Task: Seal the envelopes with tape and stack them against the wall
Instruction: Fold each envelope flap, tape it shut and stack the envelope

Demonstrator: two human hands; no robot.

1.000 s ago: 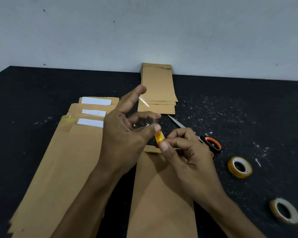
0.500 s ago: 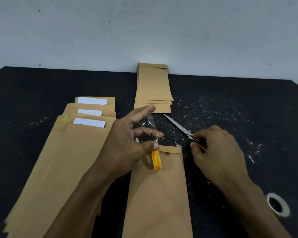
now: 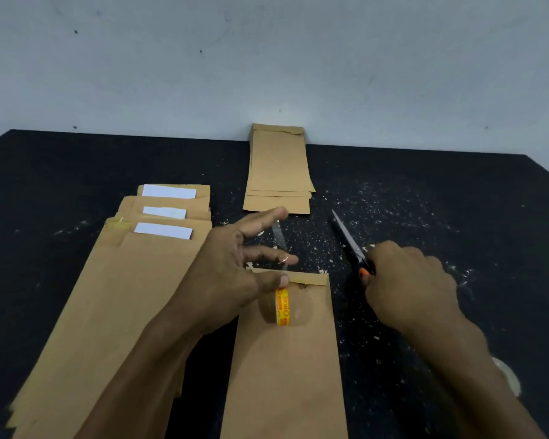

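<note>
My left hand [image 3: 235, 274] stretches a clear tape strip [image 3: 279, 240] above the brown paper envelope [image 3: 286, 359] at lower centre, thumb pinning the yellow-cored tape roll [image 3: 282, 307]. My right hand [image 3: 406, 286] grips the orange-handled scissors [image 3: 351, 240]; I should keep the strip taut and cut beside the roll.

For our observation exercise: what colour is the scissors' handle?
Orange and black on the scissors, seen in the head view.

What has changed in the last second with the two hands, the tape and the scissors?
The right hand let go of the tape roll, moved right and took hold of the scissors. The left hand came down toward the envelope, with the tape strip stretched between its fingers and the roll hanging. The envelope stacks stayed put.
</note>
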